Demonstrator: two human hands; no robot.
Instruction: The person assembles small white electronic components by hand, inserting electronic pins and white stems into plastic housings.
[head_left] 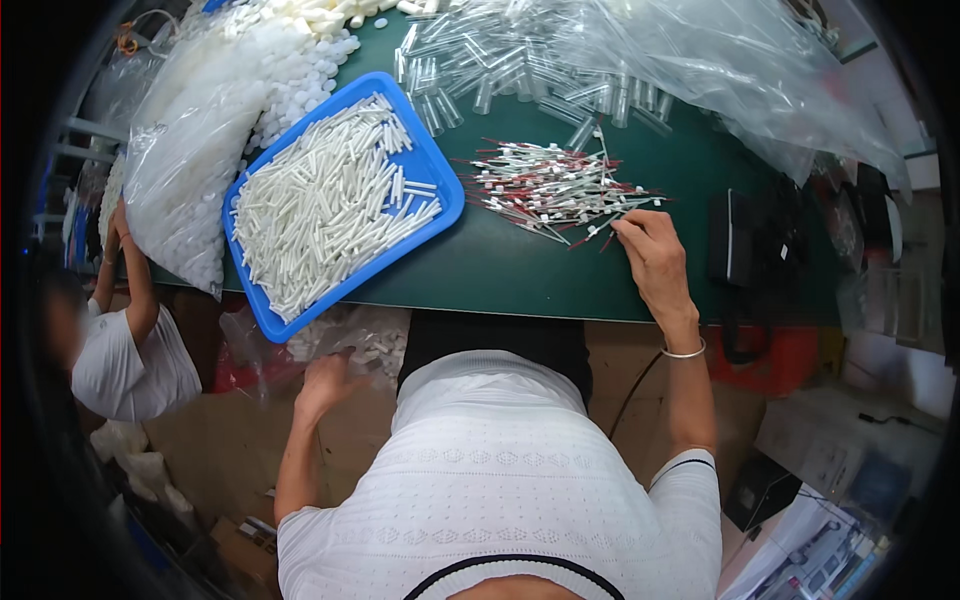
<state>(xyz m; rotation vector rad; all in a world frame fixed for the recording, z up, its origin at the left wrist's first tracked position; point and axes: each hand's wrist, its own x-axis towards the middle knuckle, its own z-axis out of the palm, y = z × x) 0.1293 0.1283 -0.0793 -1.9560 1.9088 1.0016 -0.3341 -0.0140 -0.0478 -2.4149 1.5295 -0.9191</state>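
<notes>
My left hand (328, 384) is below the table's front edge, beside a clear bag of small white pieces (372, 340). Its thumb stands apart from the fingers and nothing shows in it. At the right end of a loose pile of thin red-and-white sticks with small white blocks (550, 185), my right hand (655, 255) is closed in a pinch. A thin stick of the pile seems to be between its fingertips, though they partly hide it. Left of the pile, a blue tray (452, 190) holds many short white tubes (310, 200).
Clear plastic tubes (500, 65) spill from a large plastic bag (690, 50) at the back of the green table (480, 285). A bag of white caps (185, 150) is at the left, near another person (135, 360). A black case (730, 238) stands at the right.
</notes>
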